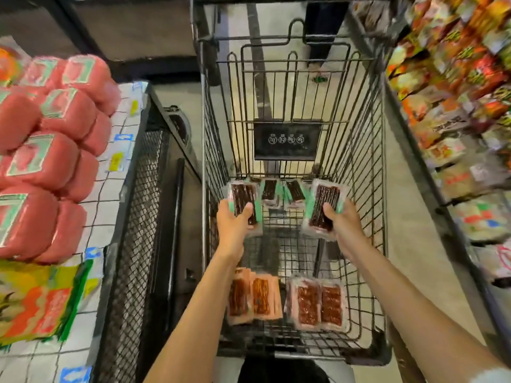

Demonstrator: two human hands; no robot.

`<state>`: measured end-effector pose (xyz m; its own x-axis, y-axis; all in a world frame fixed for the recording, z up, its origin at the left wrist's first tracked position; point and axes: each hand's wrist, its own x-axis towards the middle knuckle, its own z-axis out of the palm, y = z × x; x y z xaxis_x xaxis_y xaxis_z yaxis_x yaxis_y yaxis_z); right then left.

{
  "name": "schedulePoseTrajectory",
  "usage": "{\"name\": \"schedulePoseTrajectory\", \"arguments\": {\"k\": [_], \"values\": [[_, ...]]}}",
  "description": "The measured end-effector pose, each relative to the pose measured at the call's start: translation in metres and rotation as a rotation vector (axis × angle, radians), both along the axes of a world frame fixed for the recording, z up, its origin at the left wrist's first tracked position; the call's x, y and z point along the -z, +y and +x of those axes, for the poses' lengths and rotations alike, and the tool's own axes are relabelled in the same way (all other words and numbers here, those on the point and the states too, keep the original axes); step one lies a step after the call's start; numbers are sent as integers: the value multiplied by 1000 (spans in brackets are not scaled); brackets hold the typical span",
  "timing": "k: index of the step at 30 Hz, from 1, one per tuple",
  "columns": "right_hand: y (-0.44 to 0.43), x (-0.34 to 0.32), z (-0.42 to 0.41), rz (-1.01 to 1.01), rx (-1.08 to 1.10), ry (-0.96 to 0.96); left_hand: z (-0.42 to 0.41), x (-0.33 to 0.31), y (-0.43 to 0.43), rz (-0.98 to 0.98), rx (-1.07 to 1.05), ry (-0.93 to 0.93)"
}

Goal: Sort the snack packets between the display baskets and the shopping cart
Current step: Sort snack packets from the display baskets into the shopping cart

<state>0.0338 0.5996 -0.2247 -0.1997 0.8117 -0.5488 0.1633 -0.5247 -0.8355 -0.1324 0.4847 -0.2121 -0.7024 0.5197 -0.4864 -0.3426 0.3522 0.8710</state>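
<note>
Inside the cart (369, 161), standing on a pale floor (409, 244), the left hand (232, 226) is gripping a packet (243, 199) and the right hand (343, 225) is gripping a second packet (325, 203). A mesh basket (138, 217) is flanking it left, shelves (456, 87) right.

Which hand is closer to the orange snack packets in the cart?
Left. The left hand is just ahead of the orange packets; the right hand is farther, across the cart.

floor (409, 258): pale grey, smooth | shelf rack (441, 206): right, dark-edged | dark cabinet (132, 26): upper left
</note>
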Motion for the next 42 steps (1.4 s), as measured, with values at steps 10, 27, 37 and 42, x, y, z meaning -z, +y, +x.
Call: {"name": "schedulePoseTrajectory", "arguments": {"k": [10,27,37,42], "values": [[134,170,-84,32,-167,-434,-75,171,135,-289,46,154],[154,287,-123,181,-308,-781,-106,287,172,-604,286,265],[143,266,-121,192,-320,-834,-111,266,169,-573,264,199],[117,209,-87,317,-395,-696,-80,210,141,-522,279,309]]}}
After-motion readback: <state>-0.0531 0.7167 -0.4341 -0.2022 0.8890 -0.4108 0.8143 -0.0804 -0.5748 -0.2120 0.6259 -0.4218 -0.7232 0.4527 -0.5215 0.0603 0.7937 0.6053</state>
